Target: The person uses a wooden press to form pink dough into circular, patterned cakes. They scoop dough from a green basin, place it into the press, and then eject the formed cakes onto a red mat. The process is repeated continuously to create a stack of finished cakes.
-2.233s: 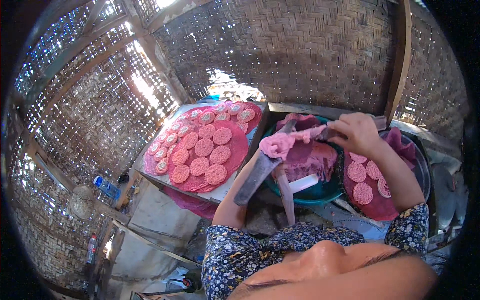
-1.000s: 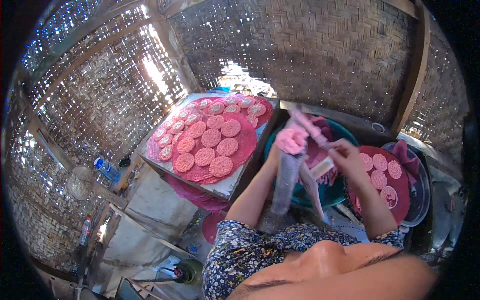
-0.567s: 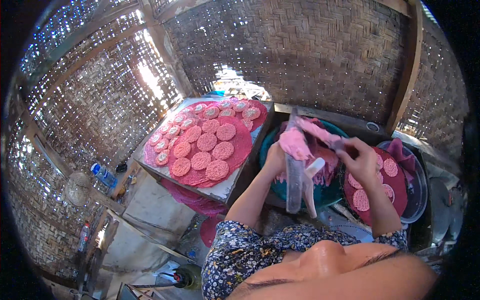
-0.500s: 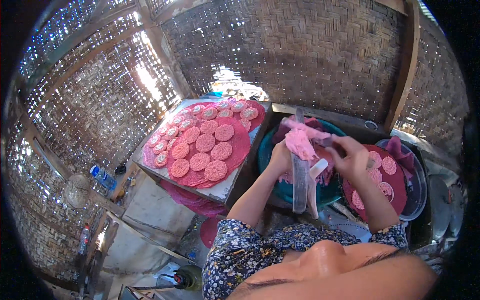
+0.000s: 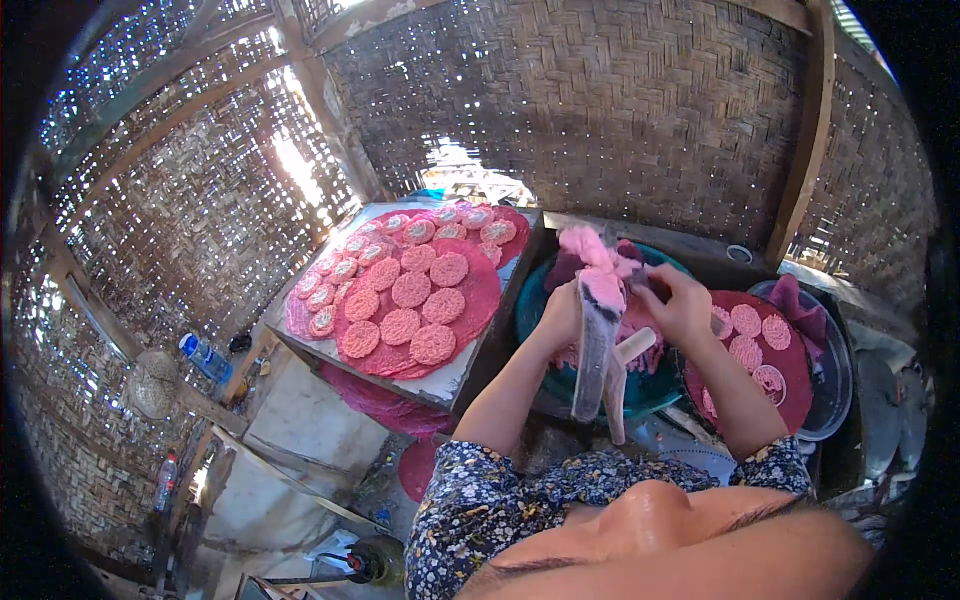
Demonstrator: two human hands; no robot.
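My left hand (image 5: 562, 318) is closed round the upper part of a long greyish press (image 5: 596, 370) with two handles, held tilted over a teal basin (image 5: 527, 315). Soft pink dough (image 5: 600, 265) sits in and above the press's top end, beside a dark gap. A pale plunger-like piece (image 5: 636, 345) sticks out of its right side. Close to the dough, my right hand (image 5: 682, 308) has its fingers curled together. Whatever they pinch is too small and dark to make out. More pink dough lies in the basin, partly hidden by the press.
At left, a table (image 5: 440, 382) bears pink round mats (image 5: 465, 300) with several noodle-like pink discs (image 5: 411, 290). Another disc-laden mat (image 5: 790, 385) rests at right on a clear basin (image 5: 838, 400) with a maroon cloth (image 5: 795, 300). A woven wall (image 5: 600, 110) stands behind.
The press has tilted and shifted slightly left, and a dark gap now shows at its top. My right hand has moved a little left and down beside the dough.
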